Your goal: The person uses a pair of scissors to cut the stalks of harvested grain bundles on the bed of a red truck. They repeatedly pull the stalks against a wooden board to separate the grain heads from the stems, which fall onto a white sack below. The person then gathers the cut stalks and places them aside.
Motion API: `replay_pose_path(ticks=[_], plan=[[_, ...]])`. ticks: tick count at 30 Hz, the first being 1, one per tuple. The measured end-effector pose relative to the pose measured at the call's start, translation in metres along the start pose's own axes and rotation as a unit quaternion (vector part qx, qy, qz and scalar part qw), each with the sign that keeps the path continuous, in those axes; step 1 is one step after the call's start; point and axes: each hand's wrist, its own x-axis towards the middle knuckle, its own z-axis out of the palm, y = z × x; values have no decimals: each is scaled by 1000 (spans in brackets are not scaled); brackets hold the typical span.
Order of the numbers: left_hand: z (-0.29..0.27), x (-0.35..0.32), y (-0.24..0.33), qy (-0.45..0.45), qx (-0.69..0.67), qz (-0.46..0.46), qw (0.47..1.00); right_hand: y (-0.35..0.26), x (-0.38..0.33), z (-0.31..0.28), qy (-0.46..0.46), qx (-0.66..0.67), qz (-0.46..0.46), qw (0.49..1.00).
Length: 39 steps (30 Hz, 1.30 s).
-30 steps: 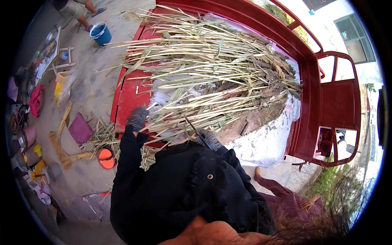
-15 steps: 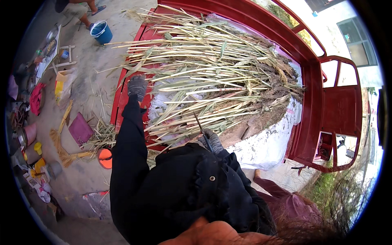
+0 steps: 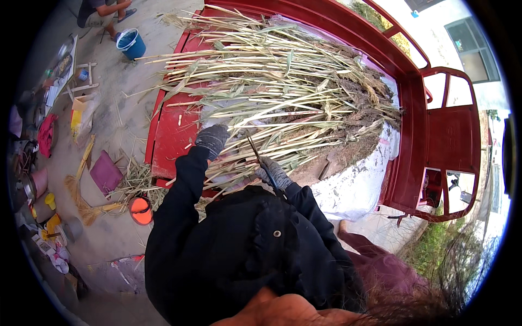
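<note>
Long, pale, dry stalks (image 3: 261,111) with leaves and dark, bushy seed heads (image 3: 375,100) lie across the bed of a red cargo vehicle. In a dark grey knit glove, my left hand (image 3: 213,140) is closed at the near-left cut ends of the stalks; a stalk runs right from its fingers, which are partly hidden. My right hand (image 3: 273,173), in a lighter grey glove, grips a knife (image 3: 254,148) close to my body. Its long, narrow, dark blade points up and left over the nearest stalks.
White sheeting (image 3: 356,190) lies beneath the stalks, and the red bed edge (image 3: 168,144) is on the left. On the floor are a blue bucket (image 3: 131,44), a purple dustpan (image 3: 105,175), a broom (image 3: 81,204) and stalk scraps (image 3: 140,182). Another person (image 3: 103,12) sits far left.
My left hand has moved right and nearer, from the red bed edge to the stalk ends. My right hand and the knife have shifted slightly left and up. The seated person's arm now shows.
</note>
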Motion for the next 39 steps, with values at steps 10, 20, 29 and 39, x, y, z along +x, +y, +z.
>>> replay_pose_path(ticks=[10, 20, 29, 39], plan=[[59, -96, 23, -112, -80, 23, 990, 24, 9, 42, -21, 137, -4, 990], [-44, -101, -107, 176, 242, -349, 888, 68, -10, 21, 54, -107, -75, 990], [64, 37, -116, -41, 95, -61, 993, 87, -14, 15, 134, -40, -64, 988], [80, 27, -113, -75, -24, -16, 997, 82, -29, 9, 100, 63, -71, 990]])
